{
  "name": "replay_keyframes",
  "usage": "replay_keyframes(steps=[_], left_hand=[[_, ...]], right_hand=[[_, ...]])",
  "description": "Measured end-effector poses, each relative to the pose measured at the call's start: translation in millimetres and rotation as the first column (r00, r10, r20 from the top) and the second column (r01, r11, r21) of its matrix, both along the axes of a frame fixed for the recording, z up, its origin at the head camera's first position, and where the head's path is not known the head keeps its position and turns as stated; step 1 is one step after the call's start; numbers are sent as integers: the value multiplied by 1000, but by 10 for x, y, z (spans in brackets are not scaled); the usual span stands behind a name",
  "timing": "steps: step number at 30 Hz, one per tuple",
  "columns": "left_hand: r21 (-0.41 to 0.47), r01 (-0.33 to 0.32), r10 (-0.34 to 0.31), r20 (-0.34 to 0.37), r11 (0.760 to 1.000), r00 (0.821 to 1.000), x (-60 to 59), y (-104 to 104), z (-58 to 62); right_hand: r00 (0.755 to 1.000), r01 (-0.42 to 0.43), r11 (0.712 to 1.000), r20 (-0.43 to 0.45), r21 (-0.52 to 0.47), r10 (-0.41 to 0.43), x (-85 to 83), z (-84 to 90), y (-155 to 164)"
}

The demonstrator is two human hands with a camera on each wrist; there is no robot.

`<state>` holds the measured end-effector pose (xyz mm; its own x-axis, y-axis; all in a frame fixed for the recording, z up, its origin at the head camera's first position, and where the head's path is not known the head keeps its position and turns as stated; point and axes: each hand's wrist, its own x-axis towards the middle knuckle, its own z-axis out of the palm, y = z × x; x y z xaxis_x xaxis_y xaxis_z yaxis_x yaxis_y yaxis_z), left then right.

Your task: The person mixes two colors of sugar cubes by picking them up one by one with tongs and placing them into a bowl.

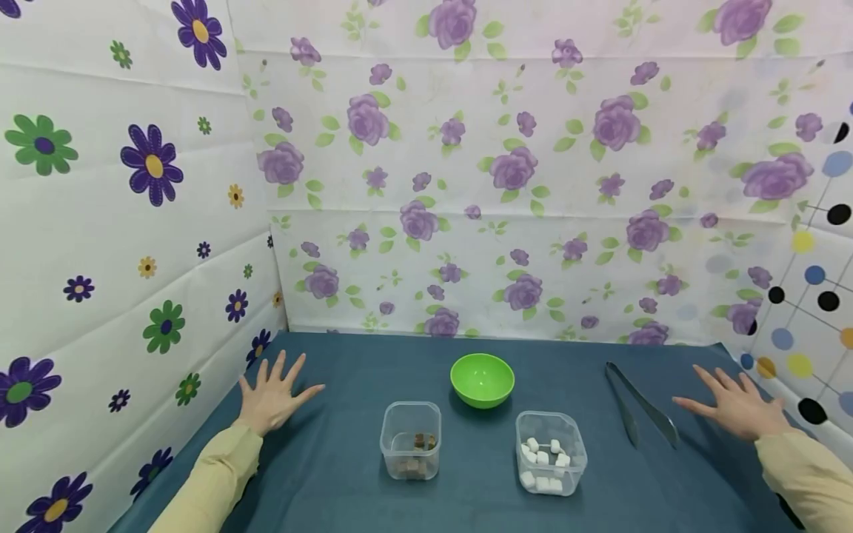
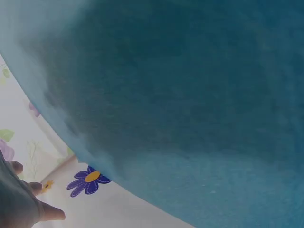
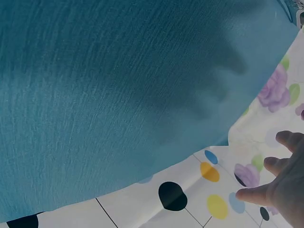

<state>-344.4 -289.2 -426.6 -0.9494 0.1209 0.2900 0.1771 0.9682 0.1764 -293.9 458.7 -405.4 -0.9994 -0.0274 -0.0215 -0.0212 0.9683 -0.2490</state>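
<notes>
My left hand [image 1: 272, 398] hovers with fingers spread over the left side of the table, holding nothing. On the far right my right hand [image 1: 743, 409] is likewise spread and holds nothing; metal tongs [image 1: 640, 406] lie nearest to it, on its left. Between the hands stand a bright green bowl [image 1: 483, 380], a clear plastic tub [image 1: 411, 441] with several brown cubes [image 1: 415, 466] in it, and a second clear tub [image 1: 550, 453] with several white cubes [image 1: 543, 460]. Each wrist view catches part of its own hand, the left [image 2: 23, 199] and the right [image 3: 285, 185], beside a shadow on the cloth.
A dark blue cloth [image 1: 346, 474] covers the table. White sheets with printed flowers hang at the left [image 1: 100, 222] and back [image 1: 466, 170]; a dotted sheet [image 1: 820, 296] hangs at the right. They close in the table edges.
</notes>
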Motion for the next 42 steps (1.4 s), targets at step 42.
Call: replay_keyframes(steps=[42], left_hand=[[94, 461, -446, -146, 882, 883, 450, 1572, 899]], right_hand=[[830, -441, 864, -256, 243, 496, -192, 460, -605]])
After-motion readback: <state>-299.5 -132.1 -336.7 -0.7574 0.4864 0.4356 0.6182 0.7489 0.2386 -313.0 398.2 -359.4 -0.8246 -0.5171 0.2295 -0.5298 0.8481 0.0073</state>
